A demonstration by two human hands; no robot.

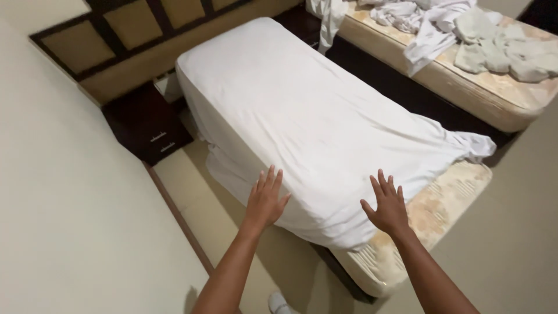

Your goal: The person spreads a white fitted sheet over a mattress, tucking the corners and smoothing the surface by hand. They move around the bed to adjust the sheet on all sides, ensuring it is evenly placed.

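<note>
Both hands are spread wide with fingers splayed, palms down, holding nothing. The left hand (266,200) lies flat on or just above the white sheet (314,116) near the foot edge of the near bed; whether the palm presses the cloth cannot be told. The right hand (386,206) sits level with it, over the boundary where the sheet ends and the bare patterned mattress (442,200) shows. The sheet stretches away from both hands toward eleven o'clock, its long axis running from the foot end by the hands to the padded headboard (116,35). The left hand is the one fully over cloth; the right hand is nearer the loose, uncovered corner, where the sheet lies rumpled and pulled short at roughly two o'clock from that hand. The sheet's left flank hangs down over the mattress side, wrinkled. Beyond, at ten o'clock from the left hand, a dark bedside cabinet (148,125) stands against the wall beside the head of the bed. At one o'clock, across a dark strip of floor, a second bed (494,99) lies stripped, with a heap of white linen (430,23) and pale towels (503,49) on its bare mattress.
</note>
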